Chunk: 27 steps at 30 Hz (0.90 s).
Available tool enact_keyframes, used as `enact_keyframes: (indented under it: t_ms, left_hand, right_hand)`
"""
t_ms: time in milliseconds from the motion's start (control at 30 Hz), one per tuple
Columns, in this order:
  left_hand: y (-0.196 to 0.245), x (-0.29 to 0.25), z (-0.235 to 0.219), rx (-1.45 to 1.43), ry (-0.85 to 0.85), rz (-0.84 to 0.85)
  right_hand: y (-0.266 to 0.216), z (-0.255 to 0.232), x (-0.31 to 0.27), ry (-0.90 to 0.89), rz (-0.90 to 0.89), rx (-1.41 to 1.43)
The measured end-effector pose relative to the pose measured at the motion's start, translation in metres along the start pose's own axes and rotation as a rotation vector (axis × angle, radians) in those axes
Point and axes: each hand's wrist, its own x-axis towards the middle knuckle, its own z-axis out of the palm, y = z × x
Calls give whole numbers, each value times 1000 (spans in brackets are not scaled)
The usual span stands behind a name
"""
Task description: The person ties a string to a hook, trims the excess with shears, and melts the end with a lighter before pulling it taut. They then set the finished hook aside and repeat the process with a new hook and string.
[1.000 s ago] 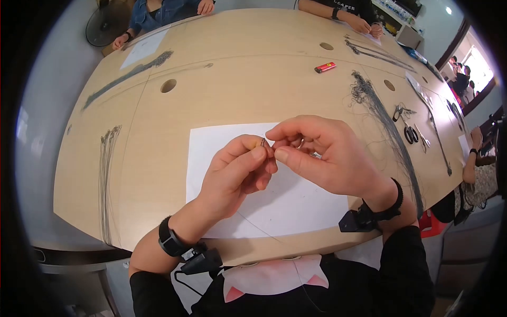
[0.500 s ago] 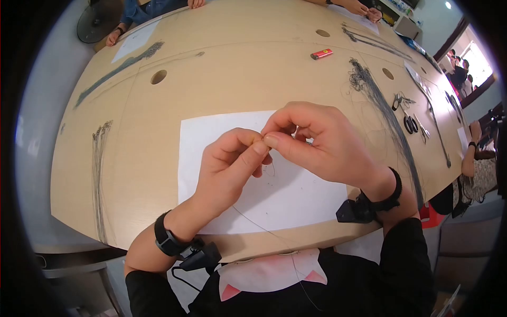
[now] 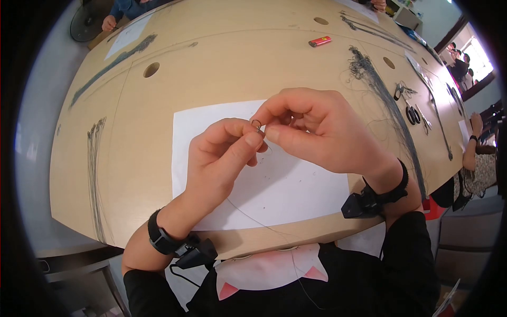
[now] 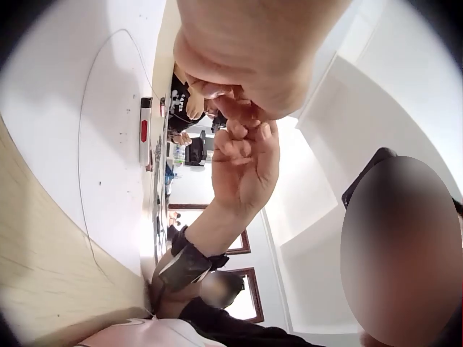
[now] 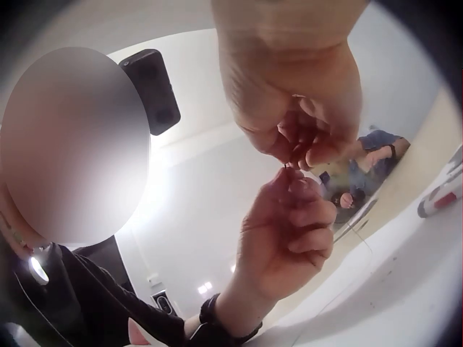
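Note:
Over a white paper sheet, both hands meet at a thin dark strand. My left hand pinches it between thumb and index finger. A small round loop of the strand stands up at those fingertips. My right hand has its thumb and index fingertips right at the loop, pinching the strand there. The fingertips almost meet in the right wrist view, where the loop is mostly hidden. From the left hand the strand's long tail runs over the sheet to the lap.
Bundles of dark strands lie left and right. Scissors are at the right, a small red item farther back. A white object with a red mark lies on the sheet. Other people sit around the table.
The fingertips were apart, then came together; now a round loop shows between them. Both hands appear slightly higher and farther left in the head view.

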Motion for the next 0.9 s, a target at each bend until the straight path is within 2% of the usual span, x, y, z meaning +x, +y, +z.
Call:
enact_keyframes:
  t_ms: [133,200,233,300,533,633,733,833,900]
  left_hand:
    - [2,0,1,-9,-15,-36]
    - [5,0,2,-15,-7,-92]
    - [5,0,2,-16,-6,-92]
    - [5,-1,1,-42,-34,-99]
    - [5,-2,1,-38,-56,-98]
    - [4,-2,2,-55,-49,-103]
    - [5,-2,3,-23,-1,-95]
    - [6,-1,3,30,28,-195]
    - [4,2,1,-127,10,-248]
  right_hand:
    - [5,2,2,-31,22,92]
    - [9,4,2,59,-13,177]
    - [8,2,2,58,-12,178]
    - [3,-2,1,-52,36,141]
    - [0,-3,0,-52,23,117]
    - [-3,-3,-1,-28,97,96]
    - [5,1,0,13,23,112]
    - [8,5,1,111,-63,112]
    - [6,5,1,113,-91,73]
